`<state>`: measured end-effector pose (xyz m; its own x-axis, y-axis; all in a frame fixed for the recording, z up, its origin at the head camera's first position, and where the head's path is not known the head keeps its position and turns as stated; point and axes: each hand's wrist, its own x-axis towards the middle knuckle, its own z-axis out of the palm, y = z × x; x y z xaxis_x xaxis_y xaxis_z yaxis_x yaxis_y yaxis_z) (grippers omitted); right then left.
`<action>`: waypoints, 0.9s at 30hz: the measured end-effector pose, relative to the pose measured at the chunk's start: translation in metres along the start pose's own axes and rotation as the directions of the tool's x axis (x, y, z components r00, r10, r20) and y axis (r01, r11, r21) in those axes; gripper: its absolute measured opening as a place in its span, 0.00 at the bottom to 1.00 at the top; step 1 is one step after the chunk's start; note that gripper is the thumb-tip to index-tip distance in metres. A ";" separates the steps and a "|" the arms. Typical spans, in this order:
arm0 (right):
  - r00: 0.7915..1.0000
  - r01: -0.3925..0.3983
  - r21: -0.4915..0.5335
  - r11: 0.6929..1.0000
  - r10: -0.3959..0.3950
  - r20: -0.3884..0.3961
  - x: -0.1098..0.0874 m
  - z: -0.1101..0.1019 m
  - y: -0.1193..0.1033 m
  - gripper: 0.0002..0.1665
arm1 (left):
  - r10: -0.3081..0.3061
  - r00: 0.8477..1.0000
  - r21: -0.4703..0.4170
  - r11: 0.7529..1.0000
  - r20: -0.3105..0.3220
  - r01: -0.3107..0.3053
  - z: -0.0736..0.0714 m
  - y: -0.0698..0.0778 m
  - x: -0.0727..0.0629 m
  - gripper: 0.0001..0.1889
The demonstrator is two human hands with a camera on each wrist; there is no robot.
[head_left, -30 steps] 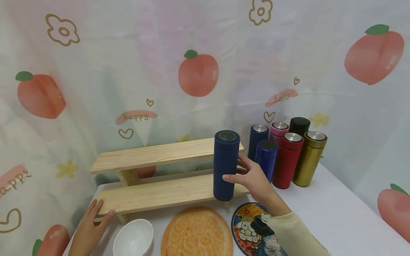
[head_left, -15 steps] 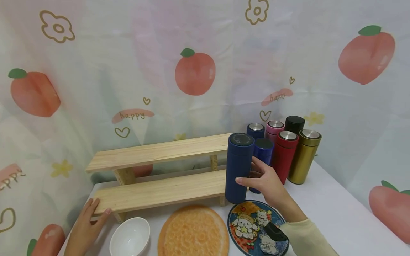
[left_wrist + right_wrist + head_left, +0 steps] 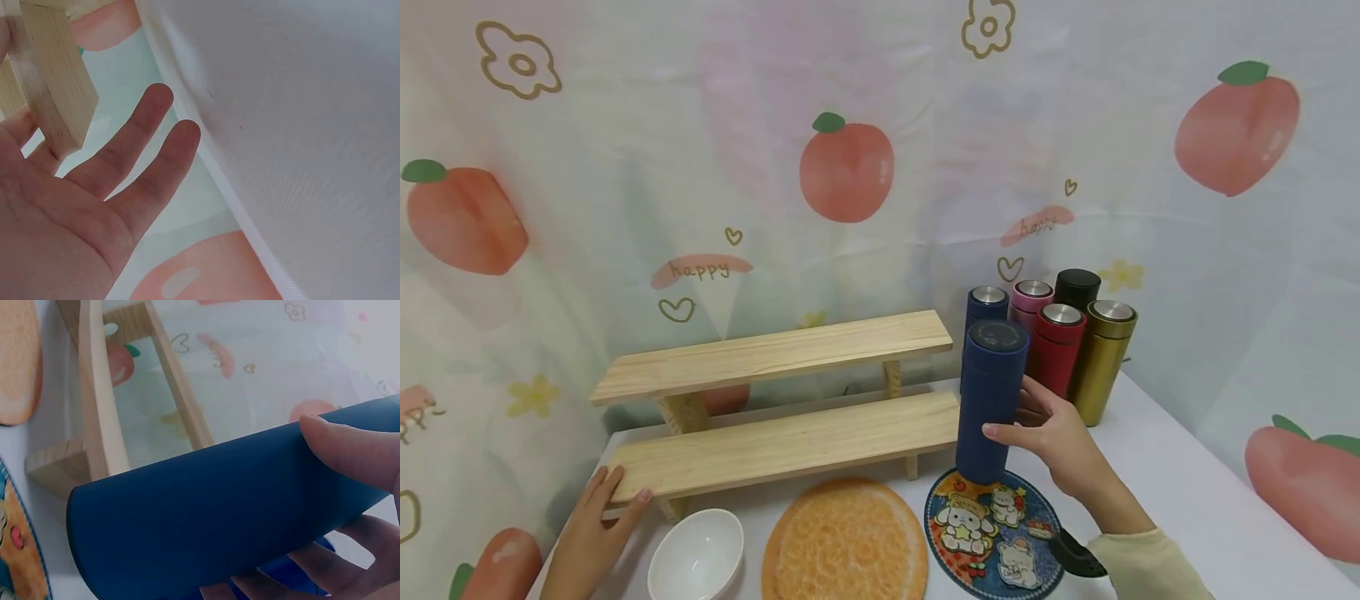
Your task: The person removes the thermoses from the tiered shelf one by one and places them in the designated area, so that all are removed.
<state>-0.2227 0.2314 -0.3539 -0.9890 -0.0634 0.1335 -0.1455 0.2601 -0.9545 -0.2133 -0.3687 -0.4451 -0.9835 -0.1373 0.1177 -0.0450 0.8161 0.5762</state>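
My right hand (image 3: 1060, 437) grips a dark blue thermos (image 3: 992, 400) around its body, thumb on the near side and fingers on the far side. The thermos is upright, its base overlapping the far edge of a round cartoon mat (image 3: 951, 575) in the head view. In the right wrist view the thermos (image 3: 206, 512) crosses in front of the two-tier wooden shelf (image 3: 94, 394). At the left end of the shelf's lower board (image 3: 775, 446), my left hand (image 3: 591, 529) holds the corner between thumb and fingers. Two of its fingers (image 3: 178, 147) stretch free beside the board end (image 3: 56, 81).
Behind the held thermos stand several others: navy (image 3: 987, 302), pink (image 3: 1032, 300), black (image 3: 1077, 287), red (image 3: 1056, 350) and gold (image 3: 1101, 362). A white bowl (image 3: 696, 554) and a round orange mat (image 3: 846, 542) lie before the shelf. A patterned curtain (image 3: 737, 150) hangs behind.
My right hand has carried the blue thermos rightward, away from in front of the shelf's right end to over the cartoon mat's far edge. My left hand stays at the shelf corner.
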 end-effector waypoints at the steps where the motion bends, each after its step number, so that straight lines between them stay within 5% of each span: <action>1: 1.000 -0.006 -0.005 1.000 0.006 -0.004 -0.001 -0.002 0.002 0.53 | -0.010 1.000 0.000 1.000 0.010 0.010 0.000 0.000 0.000 0.46; 10: 0.998 -0.061 -0.040 0.997 0.061 -0.010 -0.011 -0.016 0.022 0.54 | -0.056 0.997 0.004 0.998 0.056 0.056 -0.001 0.001 0.002 0.48; 27: 0.990 -0.135 -0.073 0.988 0.138 0.031 -0.020 -0.025 0.044 0.59 | -0.006 1.000 -0.002 1.000 0.000 0.006 -0.001 -0.001 -0.001 0.45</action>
<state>-0.2097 0.2686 -0.3923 -0.9983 -0.0572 -0.0076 -0.0120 0.3355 -0.9420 -0.2119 -0.3696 -0.4447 -0.9832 -0.1422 0.1147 -0.0502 0.8140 0.5787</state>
